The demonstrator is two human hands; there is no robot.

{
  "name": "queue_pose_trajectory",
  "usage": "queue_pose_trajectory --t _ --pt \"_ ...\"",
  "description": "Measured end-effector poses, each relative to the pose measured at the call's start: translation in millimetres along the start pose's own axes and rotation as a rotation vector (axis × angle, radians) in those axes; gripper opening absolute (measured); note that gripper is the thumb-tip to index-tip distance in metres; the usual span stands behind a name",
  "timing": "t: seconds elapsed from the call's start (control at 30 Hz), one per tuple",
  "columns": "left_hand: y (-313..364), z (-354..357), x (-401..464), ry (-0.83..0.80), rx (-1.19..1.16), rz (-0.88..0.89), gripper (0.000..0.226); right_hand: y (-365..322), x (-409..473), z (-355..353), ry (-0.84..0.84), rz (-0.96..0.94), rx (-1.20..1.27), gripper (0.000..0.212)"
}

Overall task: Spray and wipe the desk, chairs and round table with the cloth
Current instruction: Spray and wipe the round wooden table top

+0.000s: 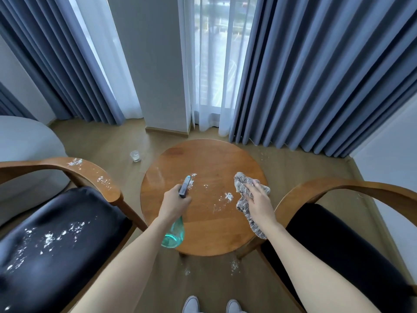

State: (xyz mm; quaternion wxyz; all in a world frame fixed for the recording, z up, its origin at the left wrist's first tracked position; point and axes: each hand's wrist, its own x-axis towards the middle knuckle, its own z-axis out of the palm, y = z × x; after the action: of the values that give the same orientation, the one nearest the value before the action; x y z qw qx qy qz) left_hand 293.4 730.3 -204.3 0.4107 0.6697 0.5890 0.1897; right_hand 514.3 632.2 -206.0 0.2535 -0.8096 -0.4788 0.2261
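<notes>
A round wooden table [203, 159] stands in front of me with white powder [228, 196] scattered over its middle. My left hand [172, 205] grips a teal spray bottle [174, 236] by its neck, and the nozzle points out over the tabletop. My right hand [257, 203] rests with spread fingers on a grey mottled cloth [244, 205] lying on the table's right side. To the left is a wooden armchair [56, 233] with a dark seat, dusted with white specks on seat and armrest. A second armchair [343, 240] stands to the right.
A small glass [135, 156] stands on the wooden floor left of the table. Blue curtains [316, 75] and sheer white ones hang behind, around a grey pillar. White crumbs lie on the floor under the table's near edge. My shoes show at the bottom.
</notes>
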Motion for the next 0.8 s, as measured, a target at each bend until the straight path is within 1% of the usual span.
queue_pose_trajectory --t 0.03,0.13,0.23,0.4,0.57,0.7,0.8 --pt "2.0 -2.2 0.1 0.015 -0.006 0.004 0.016 5.1 1.4 3.2 -0.013 0.001 -0.002 0.041" --pt "3.2 -6.0 -1.4 0.067 -0.020 -0.018 0.001 21.7 8.3 12.8 -0.057 0.006 -0.009 0.041" --pt "-4.8 2.0 -12.3 0.151 -0.027 -0.087 0.005 39.1 16.7 25.6 -0.114 -0.002 -0.022 0.041" --pt "-24.8 33.1 -42.5 0.186 -0.016 -0.199 0.018 74.5 20.7 56.6 -0.232 -0.014 -0.060 0.044" --pt "-50.4 67.8 -58.0 0.210 -0.059 -0.273 0.017 113.8 22.3 96.8 -0.313 -0.023 -0.172 0.050" --pt "-76.5 92.2 -59.5 0.192 -0.064 -0.317 0.017 136.7 19.6 127.3 -0.327 -0.011 -0.222 0.045" --pt "-94.5 105.1 -59.0 0.202 -0.074 -0.344 0.016 151.3 14.7 149.0 -0.367 -0.031 -0.293 0.048"
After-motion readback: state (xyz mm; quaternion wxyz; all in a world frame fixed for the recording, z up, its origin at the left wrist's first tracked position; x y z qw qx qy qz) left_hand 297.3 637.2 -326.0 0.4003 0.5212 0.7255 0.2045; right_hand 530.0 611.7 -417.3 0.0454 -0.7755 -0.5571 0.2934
